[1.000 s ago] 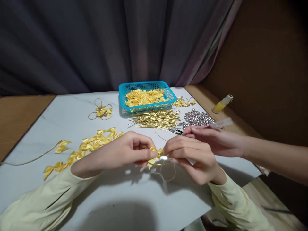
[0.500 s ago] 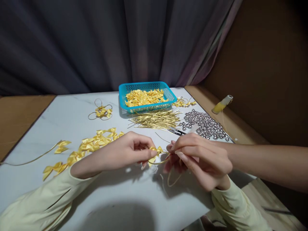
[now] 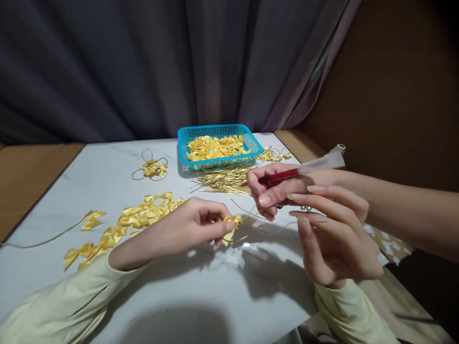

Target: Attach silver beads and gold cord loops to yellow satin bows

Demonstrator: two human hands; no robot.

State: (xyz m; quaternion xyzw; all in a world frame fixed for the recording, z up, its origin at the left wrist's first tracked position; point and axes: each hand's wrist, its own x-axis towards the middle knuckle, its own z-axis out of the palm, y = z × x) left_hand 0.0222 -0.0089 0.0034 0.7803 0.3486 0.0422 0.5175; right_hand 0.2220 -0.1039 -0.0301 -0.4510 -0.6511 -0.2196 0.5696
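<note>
Since half a second ago, the right hand (image 3: 335,243) has drawn back from the yellow bow (image 3: 231,224) toward the right of the frame. It now hangs above the table (image 3: 107,181) with its fingers spread apart and nothing between them. Another person's hand (image 3: 283,188), which lay over it before, has lifted to right of centre. That hand grips a red stick with a clear end (image 3: 301,172), which points to the upper right.

Just left of centre, the left hand (image 3: 190,229) has its thumb and fingertips pinched on the yellow bow, holding it low over the table. A thin gold wire loop (image 3: 245,235) curls out from the bow to the right.

Left of that hand, a row of bows (image 3: 139,215) runs down toward the lower left. A bow with wire loops (image 3: 152,167) lies alone farther up. At upper centre stands a blue basket (image 3: 215,128) holding a heap of bows (image 3: 215,145). In front of the basket lies a pile of gold wires (image 3: 222,179), partly behind the other person's hand. A dark curtain (image 3: 143,62) fills the top of the frame.
</note>
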